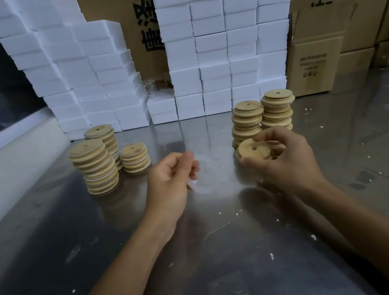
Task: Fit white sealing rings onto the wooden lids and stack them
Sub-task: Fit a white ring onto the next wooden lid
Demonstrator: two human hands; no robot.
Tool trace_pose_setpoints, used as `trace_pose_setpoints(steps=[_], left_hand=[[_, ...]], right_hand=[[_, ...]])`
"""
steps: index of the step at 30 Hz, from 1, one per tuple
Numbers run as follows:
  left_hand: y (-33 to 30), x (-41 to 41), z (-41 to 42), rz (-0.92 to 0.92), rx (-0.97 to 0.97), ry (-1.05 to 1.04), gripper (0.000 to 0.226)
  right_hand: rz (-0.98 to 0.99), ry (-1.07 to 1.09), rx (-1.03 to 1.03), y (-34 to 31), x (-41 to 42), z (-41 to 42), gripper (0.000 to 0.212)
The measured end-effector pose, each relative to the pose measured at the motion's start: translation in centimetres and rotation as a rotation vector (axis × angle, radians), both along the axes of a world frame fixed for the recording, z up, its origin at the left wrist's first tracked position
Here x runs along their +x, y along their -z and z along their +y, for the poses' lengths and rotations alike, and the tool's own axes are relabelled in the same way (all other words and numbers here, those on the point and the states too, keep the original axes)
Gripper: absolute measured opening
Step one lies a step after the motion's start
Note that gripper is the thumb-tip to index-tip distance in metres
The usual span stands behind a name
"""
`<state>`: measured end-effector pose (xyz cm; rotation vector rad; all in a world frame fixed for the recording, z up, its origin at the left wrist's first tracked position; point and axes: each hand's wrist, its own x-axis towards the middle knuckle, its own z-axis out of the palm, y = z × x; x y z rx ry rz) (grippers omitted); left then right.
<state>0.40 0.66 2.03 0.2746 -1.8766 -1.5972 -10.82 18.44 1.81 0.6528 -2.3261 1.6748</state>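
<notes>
Now left hand [168, 179] pinches translucent ring [201, 174]; right hand [283, 156] grips round wooden lid [252, 151].

On the desk [51, 244], three stacks of ringed lids [96, 167] stand at the left and two stacks of bare lids [276, 109] at the right. Between them, nearer the person, the left hand [170, 181] holds a ring [202, 174] and the right hand [283, 156] a lid [252, 150]. Foam blocks [210, 43] rise behind the stacks, cartons [322, 27] behind those.
</notes>
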Motion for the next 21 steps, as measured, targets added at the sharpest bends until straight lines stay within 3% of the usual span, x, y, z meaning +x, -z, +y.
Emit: trace_pose_setpoints(steps=[3,6,14,18,21], left_hand=[[-0.4,0.0,0.9,-0.067,0.312,0.138,0.032],[-0.5,0.0,1.1,-0.097,0.417,0.205,0.025],[0.4,0.0,1.6,-0.084,0.3,0.124,0.035],[0.6,0.0,1.3,-0.084,0.185,0.041,0.023],[0.7,0.1,1.4,-0.06,0.049,0.017,0.018]], right_hand=[[0.04,-0.167,-0.019,0.0,0.8,-0.9,0.029],[0.033,-0.325,-0.012,0.0,1.6,-1.5,0.021],[0.16,-0.566,0.09,-0.3,3.4,-2.2,0.021],[-0.022,-0.61,-0.022,0.1,3.2,-2.2,0.028],[-0.069,-0.542,-0.106,0.6,3.1,-2.5,0.012]])
